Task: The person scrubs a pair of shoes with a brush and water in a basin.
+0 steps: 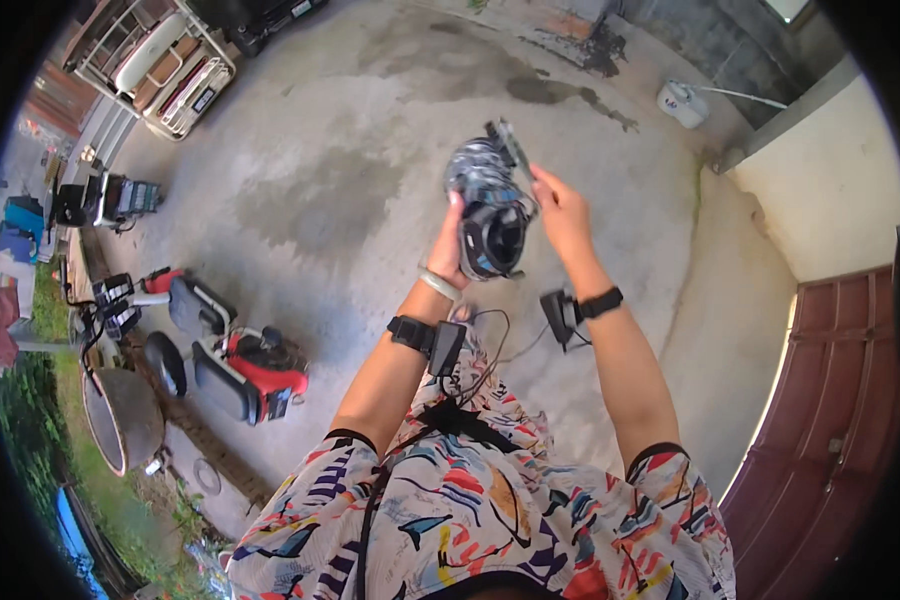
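A grey, black and blue sports shoe is held up near the middle of the view, its opening toward me. My left hand is closed on the shoe's left side. My right hand grips a slim object that looks like a brush, held against the upper right side of the shoe near its toe. Both my wrists wear black straps with small boxes and cables.
A red and grey scooter stands at left beside a round basin. Other vehicles are at upper left on the concrete ground. A white bucket is at upper right; a maroon door is at right.
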Available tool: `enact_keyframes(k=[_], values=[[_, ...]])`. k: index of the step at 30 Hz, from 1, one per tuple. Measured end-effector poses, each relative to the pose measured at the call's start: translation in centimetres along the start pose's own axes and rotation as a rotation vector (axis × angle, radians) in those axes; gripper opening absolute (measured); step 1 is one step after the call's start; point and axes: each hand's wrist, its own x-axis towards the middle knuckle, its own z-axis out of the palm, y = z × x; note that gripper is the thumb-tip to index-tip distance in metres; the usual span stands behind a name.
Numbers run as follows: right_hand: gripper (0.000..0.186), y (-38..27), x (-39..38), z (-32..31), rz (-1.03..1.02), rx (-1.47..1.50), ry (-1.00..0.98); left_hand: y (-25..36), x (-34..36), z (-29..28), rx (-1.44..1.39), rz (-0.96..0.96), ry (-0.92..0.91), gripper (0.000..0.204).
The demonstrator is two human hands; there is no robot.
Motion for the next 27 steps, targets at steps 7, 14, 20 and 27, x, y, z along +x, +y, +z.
enact_keyframes(k=[7,14,20,27], values=[[0.038,12.7,13.6,-3.8,0.01,0.062,0.085,7.9,22.6,-0.7,0.229,0.238,0.183,0.073],[0.035,14.3,29.7,-14.0,0.225,0.053,0.229,11.8,39.0,2.3,1.741,0.58,0.46,0.09],[0.043,13.8,47.8,-17.1,-0.265,-0.294,0.211,13.8,52.8,6.1,2.005,0.715,0.538,0.08],[0.037,19.8,62.0,-17.1,-0.409,-0.531,0.028,13.6,68.3,8.1,2.166,0.575,0.625,0.083]])
